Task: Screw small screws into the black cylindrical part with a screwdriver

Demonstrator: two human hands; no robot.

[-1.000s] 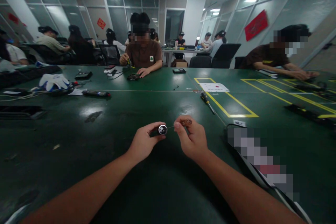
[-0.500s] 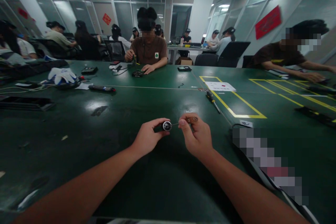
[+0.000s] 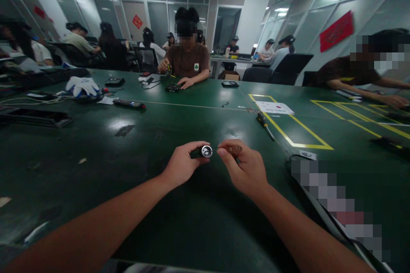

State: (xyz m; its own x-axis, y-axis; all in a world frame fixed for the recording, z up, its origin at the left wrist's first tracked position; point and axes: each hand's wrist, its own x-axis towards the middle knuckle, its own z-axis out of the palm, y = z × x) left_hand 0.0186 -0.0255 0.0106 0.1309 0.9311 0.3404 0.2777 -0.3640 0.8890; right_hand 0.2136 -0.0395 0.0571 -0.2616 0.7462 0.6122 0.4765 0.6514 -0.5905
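My left hand [image 3: 185, 163] is closed around a small round dark part with a silver rim [image 3: 206, 151], pinched between thumb and fingers. Its ringed end faces me, with dark and light shapes inside. My right hand [image 3: 245, 164] pinches a thin metal-tipped tool [image 3: 215, 151], whose tip reaches left to the rim of the round part. A brownish piece with shiny spots [image 3: 235, 149] shows among the right fingers; it may be the tool's handle. Whether the tip is inside the round part or only against it, I cannot tell. Both hands are held above the green table [image 3: 198, 222].
A screwdriver [image 3: 265, 126] lies beyond my right hand, near yellow tape [image 3: 310, 143] and a white sheet [image 3: 274, 107]. At left are a pen-like tool [image 3: 129, 103], white gloves [image 3: 82, 87] and a black tray [image 3: 35, 116]. A co-worker [image 3: 187, 62] sits opposite.
The view has shifted slightly, so the surroundings appear further right. My hands are a little closer together, and the round part's end shows brighter and more squarely towards me.
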